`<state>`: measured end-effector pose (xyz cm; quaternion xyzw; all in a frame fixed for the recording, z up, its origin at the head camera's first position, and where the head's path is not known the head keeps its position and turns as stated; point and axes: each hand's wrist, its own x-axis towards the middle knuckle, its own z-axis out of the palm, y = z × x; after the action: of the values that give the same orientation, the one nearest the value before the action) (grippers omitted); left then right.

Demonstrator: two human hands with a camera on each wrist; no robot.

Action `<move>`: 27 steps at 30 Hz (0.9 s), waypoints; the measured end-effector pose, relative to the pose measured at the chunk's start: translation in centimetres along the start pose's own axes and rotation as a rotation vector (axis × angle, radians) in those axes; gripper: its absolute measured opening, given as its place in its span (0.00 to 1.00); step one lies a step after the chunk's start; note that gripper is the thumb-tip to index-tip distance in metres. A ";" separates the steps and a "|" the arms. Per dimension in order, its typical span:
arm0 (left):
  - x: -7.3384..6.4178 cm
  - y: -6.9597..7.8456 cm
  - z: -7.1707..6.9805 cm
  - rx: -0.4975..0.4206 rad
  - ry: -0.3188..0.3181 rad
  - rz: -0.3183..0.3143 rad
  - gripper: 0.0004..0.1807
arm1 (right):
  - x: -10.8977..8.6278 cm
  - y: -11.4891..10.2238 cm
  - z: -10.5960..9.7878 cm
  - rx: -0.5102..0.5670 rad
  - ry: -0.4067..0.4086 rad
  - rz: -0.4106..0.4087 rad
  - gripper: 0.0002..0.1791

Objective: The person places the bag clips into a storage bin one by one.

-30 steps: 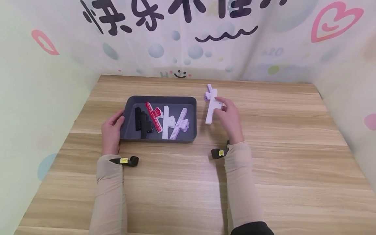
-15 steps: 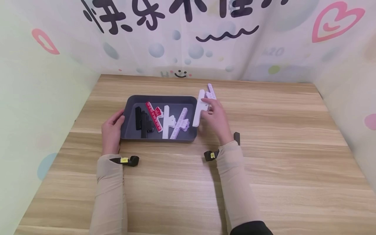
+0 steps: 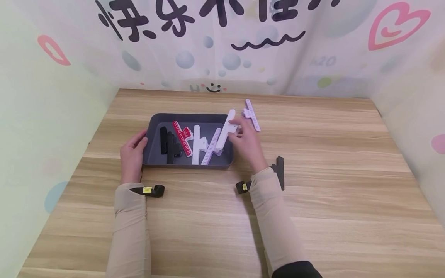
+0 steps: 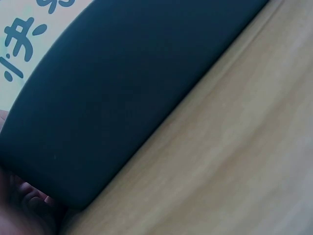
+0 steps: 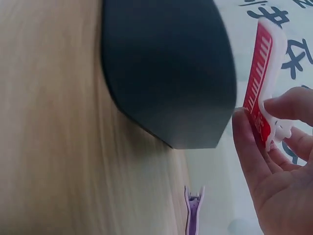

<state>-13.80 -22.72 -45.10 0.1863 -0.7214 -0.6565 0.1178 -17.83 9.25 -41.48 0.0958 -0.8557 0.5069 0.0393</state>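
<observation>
At the left end of a dark grey tray (image 3: 153,156), my left hand (image 3: 132,160) holds the wall, thumb near the rim. My right hand (image 3: 247,144) pinches a clip (image 3: 225,131) above the tray's right part. From the head its back looks white; the right wrist view shows a red face with piano-key marks on the same clip (image 5: 261,73). Below it lies a purple clip (image 3: 211,148), partly covered. Also in the tray are a white clip (image 3: 196,144), a red clip (image 3: 182,139) and black clips (image 3: 172,148) at the left.
Behind my right hand, another purple clip (image 3: 253,116) lies on the wooden table (image 3: 347,173). A black clip (image 3: 281,173) lies beside my right wrist, partly hidden by the sleeve. A printed curtain (image 3: 222,65) hangs along the table's back edge.
My right hand has carried the white-backed clip leftward from beside the tray to over its right part, uncovering the purple and black clips on the table. My left hand stays put.
</observation>
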 end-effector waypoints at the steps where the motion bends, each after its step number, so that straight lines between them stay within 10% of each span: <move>1: 0.0 0.0 0.0 -0.002 -0.001 -0.003 0.19 | 0.0 0.0 0.1 0.001 0.000 -0.012 0.18; 27: 0.0 -0.2 0.0 -0.003 -0.001 0.009 0.19 | -0.6 -0.5 3.4 -0.394 -0.052 -0.084 0.11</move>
<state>-13.79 -22.77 -45.26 0.1827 -0.7212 -0.6573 0.1205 -17.04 6.16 -42.78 0.1351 -0.9343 0.3250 0.0562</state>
